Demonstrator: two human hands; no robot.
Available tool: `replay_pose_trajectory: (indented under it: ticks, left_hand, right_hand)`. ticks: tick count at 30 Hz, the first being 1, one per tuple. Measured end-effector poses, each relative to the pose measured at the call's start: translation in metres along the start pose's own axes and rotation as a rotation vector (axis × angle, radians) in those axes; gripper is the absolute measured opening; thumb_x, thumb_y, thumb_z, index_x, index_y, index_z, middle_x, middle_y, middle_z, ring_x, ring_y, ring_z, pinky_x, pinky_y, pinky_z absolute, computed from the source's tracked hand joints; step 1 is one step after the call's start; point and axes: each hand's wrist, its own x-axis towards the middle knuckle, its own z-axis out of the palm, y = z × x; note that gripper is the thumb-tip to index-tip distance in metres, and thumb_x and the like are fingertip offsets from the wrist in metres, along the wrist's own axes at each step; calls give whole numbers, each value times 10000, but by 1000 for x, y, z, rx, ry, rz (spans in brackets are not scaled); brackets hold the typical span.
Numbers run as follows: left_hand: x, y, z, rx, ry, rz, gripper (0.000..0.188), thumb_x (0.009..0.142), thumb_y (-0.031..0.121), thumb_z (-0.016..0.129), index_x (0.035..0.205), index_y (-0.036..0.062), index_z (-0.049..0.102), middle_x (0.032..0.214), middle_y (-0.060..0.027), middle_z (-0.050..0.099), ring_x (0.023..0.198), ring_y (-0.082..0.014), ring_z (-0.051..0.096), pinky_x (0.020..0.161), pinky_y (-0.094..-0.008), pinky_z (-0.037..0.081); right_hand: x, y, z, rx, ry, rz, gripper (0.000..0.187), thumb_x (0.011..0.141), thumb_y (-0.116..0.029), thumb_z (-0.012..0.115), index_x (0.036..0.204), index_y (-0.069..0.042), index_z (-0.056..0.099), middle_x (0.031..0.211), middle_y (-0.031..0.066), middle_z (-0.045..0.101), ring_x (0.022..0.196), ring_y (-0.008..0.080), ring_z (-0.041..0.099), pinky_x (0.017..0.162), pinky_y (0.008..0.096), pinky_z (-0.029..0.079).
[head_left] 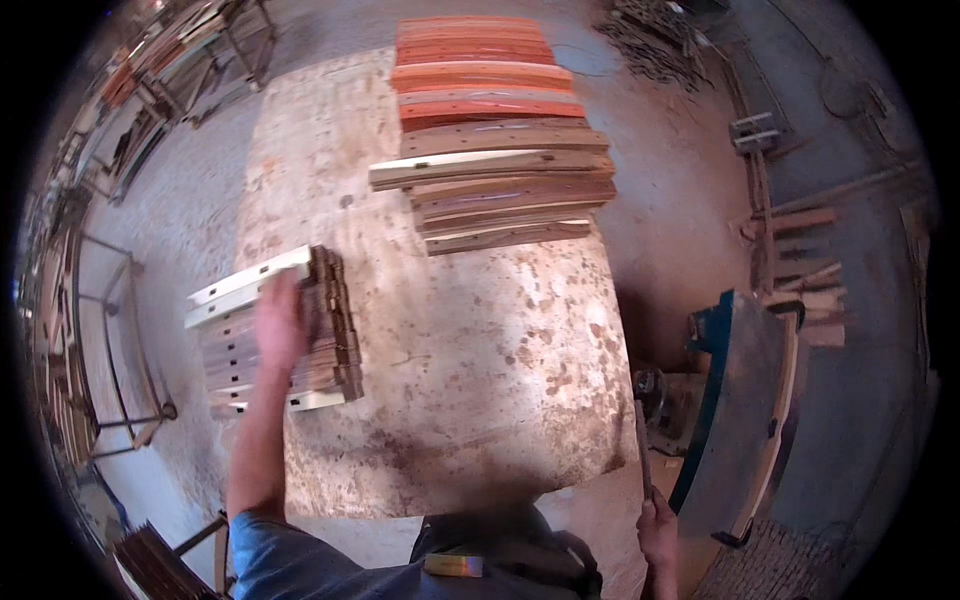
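My left hand (280, 325) reaches over a stack of wooden slats (225, 345) at the left of the table. It is slightly blurred, its fingers stretched out over a pale slat (225, 298) at the stack's far side. Small dark slots mark several slats in this stack. Low at the right, beside the table's near corner, my right hand (657, 530) is closed around the lower end of a thin, dark, slat-like strip (644, 450). That strip stands nearly edge-on, so its exact kind is hard to make out.
A worn, stained plywood table (480, 400) lies before me. Across its far end runs a long row of slats (490, 110), reddish farther off and brown nearer. At right stands a machine with a curved metal table (735, 400). Metal racks (110, 340) line the left side.
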Motion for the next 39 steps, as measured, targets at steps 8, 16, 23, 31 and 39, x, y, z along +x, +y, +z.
replay_pose_trajectory:
  ticks: [8,16,23,31,39]
  left_hand:
    - [51,148,139,-403,-194,-170,468,826,201,684,1235,6,567,1123,-205,618,1048,-365,587,907,-463,485]
    - [45,197,131,-349,-217,-103,519,810,323,727,1206,9,607,925,-164,631,922,-352,611,797,-456,514]
    - [85,228,148,-52,-367,210,370,852,323,649,1048,13,603,937,-148,639,916,-319,634,761,-478,520]
    - [-1,277,113,-86,-463,191,318,858,247,671,1018,8,537,945,-179,613,899,-344,655,783,-421,559]
    - [-90,355,26,-632,-755,-387,336,881,275,681,1041,-5,590,901,-188,664,854,-266,684,724,-395,541]
  right_hand:
    - [-17,0,2,-258,69,93,463,1008,-314,519,1361,-17,552,684,102,614,635,167,621,614,328,505]
    - [-29,69,17,18,109,97,467,1013,-317,509,1352,1,553,730,137,635,645,173,628,620,341,513]
    - [-26,45,6,10,89,92,476,1015,-309,525,1351,27,544,728,83,617,639,136,585,615,310,498]
    - [-35,72,-19,41,62,135,479,1007,-309,523,1368,6,538,716,61,599,650,125,582,630,294,496]
    - [-23,188,-52,236,8,-5,448,996,-235,548,1368,14,535,744,72,605,671,123,566,658,291,498]
